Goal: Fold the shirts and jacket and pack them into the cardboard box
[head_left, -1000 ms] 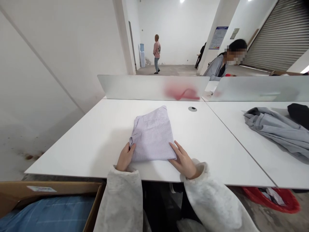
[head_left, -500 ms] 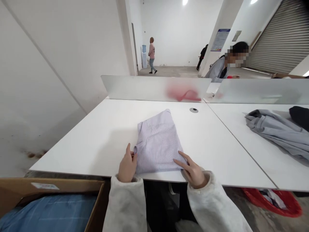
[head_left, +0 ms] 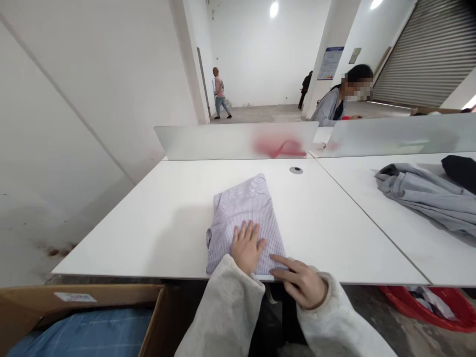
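Observation:
A folded shirt (head_left: 241, 203) with thin purple-and-white stripes lies flat on the white table (head_left: 178, 183), close to its front edge. My left hand (head_left: 247, 248) rests palm down on the middle of the shirt, its fingers spread. At the shirt's lower right corner is my right hand (head_left: 299, 280); its index and middle fingers reach out onto the cloth, and the other fingers are bent. Neither hand grips anything that shows. A small rolled bit of cloth sticks out at the shirt's left side.
A cardboard box (head_left: 158, 317) holding blue checked cloth (head_left: 100, 332) stands below the table at left. Grey garments (head_left: 424, 191) lie on the right table. A frosted divider (head_left: 215, 141) runs along the back. A red basket (head_left: 461, 312) sits low right. A co-worker (head_left: 329, 106) is beyond the divider.
My left hand has moved from the shirt's left edge onto its middle and flattened out. My right hand stays near the lower right corner. A person in pink has walked left in the background.

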A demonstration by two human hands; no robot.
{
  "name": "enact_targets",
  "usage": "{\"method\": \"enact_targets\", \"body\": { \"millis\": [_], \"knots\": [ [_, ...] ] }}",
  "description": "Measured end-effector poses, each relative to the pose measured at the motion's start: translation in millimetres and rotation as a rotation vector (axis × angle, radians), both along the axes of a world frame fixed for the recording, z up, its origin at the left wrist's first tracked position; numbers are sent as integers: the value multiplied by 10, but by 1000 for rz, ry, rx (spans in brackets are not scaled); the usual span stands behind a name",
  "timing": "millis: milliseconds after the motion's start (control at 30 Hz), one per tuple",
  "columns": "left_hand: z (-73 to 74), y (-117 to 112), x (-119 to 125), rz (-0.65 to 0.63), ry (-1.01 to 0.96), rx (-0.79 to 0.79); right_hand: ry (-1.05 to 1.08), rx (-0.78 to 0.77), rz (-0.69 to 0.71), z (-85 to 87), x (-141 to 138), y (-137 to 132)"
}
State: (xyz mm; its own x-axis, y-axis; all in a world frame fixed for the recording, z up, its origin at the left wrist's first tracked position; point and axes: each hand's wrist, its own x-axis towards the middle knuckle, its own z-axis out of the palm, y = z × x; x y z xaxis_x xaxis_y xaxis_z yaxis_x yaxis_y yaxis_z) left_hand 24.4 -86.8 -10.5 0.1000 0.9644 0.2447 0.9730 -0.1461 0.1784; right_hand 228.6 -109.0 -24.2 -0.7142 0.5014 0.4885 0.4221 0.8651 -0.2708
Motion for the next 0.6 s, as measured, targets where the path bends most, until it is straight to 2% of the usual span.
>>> {"method": "enact_targets", "body": {
  "millis": [133, 267, 367, 433, 533, 600],
  "knots": [
    [26, 88, -396, 323, 92, 57, -97, 2, 72, 227, 35, 197],
    [-28, 126, -516, 379, 71, 130, -187, 113, 75, 459, -312, 608],
    [-89, 99, -461, 323, 50, 212, -319, 108, 145, 540, -764, 968],
    [-133, 55, -417, 186, 29, 238, -428, 28, 232, 531, -1052, 1199],
    [-203, -41, -379, 9, 0, 204, -567, -145, 353, 433, -1367, 1504],
    [-237, -104, -371, 10, -17, 187, -589, -206, 394, 336, -1502, 1670]
  ]
}}
